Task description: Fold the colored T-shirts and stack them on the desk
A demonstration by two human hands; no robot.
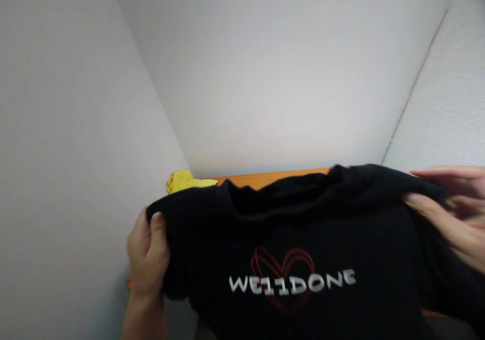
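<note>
A black T-shirt point(322, 244) hangs spread between my two hands, its neckline at the top and its printed side toward me. White letters reading "WE11DONE" cross a red heart outline on its chest. My left hand point(147, 251) is closed on the shoulder at the left, thumb over the front of the cloth. At the right, my right hand point(458, 219) pinches the other shoulder between thumb and fingers, slightly blurred. The lower part of the shirt runs out of the frame.
Behind the shirt shows the far edge of an orange-brown wooden surface point(246, 180). A yellow cloth point(184, 181) lies at its back left corner. Pale walls point(280, 77) rise at the back and on both sides.
</note>
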